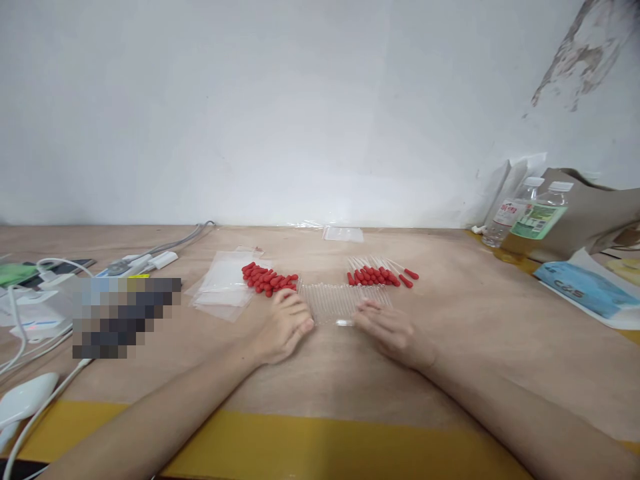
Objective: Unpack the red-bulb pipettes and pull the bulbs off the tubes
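Observation:
A row of thin clear tubes lies side by side on the table between my hands. My left hand is closed, its curled fingers and thumb pressed at the row's left end. At the right end, my right hand is closed too, fingers together on the tubes and slightly blurred. Close beyond my left fingers is a pile of red bulb-shaped tips. Another group of red tips, on thin whitish sticks, lies behind the right part of the row. Clear flat bags are stacked left of the first pile.
Cables and a white charger crowd the left side, near a pixelated dark object. Two bottles, a grey-brown bag and a blue tissue pack stand or lie at right. A wall bounds the table's back.

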Demonstrator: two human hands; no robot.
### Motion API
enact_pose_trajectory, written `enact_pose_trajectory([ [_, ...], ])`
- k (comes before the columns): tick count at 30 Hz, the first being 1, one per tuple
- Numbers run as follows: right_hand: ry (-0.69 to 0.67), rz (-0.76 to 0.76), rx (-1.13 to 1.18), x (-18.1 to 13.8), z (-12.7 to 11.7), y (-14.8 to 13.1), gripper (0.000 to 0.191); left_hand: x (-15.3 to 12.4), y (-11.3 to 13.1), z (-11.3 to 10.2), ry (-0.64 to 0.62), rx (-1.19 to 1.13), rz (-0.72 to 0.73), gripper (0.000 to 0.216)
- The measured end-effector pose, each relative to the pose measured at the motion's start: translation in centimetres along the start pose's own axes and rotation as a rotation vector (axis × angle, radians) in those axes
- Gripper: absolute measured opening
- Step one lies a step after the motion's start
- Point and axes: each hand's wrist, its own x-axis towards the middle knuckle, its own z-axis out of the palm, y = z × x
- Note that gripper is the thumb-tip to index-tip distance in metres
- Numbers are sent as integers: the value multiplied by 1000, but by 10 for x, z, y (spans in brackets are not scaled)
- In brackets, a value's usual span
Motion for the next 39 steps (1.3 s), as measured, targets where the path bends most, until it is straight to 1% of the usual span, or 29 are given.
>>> enact_pose_trajectory([
  [2,50,182,-36,-3,-2,7,32,-2,-11,-8,96,-15,-139,30],
  [4,48,338,-108,-1,-1,13,28,-1,-23,-17,208,-72,-276,31],
  [5,27,392,-151,1,1,14,26,1,-30,-22,256,-98,-340,31],
  [7,-26,462,-217,6,6,17,25,4,-46,-31,327,-98,-460,29],
  [9,-57,506,-219,10,10,18,27,7,-65,-38,395,-11,-567,25],
  [12,-23,564,-165,13,14,19,23,9,-91,-39,445,99,-648,25],
  [14,16,580,-151,13,13,19,17,9,-103,-35,454,137,-668,28],
  [16,27,551,-186,14,13,18,16,9,-109,-28,448,142,-669,32],
  [20,-26,457,-316,14,13,14,17,8,-112,-18,391,141,-699,33],
  [23,-51,438,-315,14,15,13,17,7,-110,-19,364,161,-717,31],
  [25,-63,443,-276,14,16,12,16,8,-107,-23,403,173,-708,29],
  [27,-79,460,-221,14,16,12,18,10,-100,-27,490,194,-673,27],
  [29,-97,499,-152,14,15,11,25,13,-90,-27,573,209,-597,25],
  [30,-106,522,-115,15,14,10,30,16,-84,-26,594,209,-552,24],
  [31,-110,548,-81,15,14,10,33,19,-77,-24,593,203,-503,23],
  [33,-105,597,-40,15,13,10,35,28,-61,-15,513,177,-406,22],
  [35,-79,621,-34,15,13,11,32,41,-47,-4,352,150,-327,20],
  [36,-61,624,-39,14,13,12,30,50,-41,2,269,143,-325,20],
  [37,-45,621,-44,13,12,13,27,61,-36,8,198,139,-363,20],
  [38,-33,615,-48,13,11,14,25,72,-32,14,116,126,-445,21],
  [39,-25,608,-52,12,10,14,23,84,-30,20,23,93,-567,23],
])
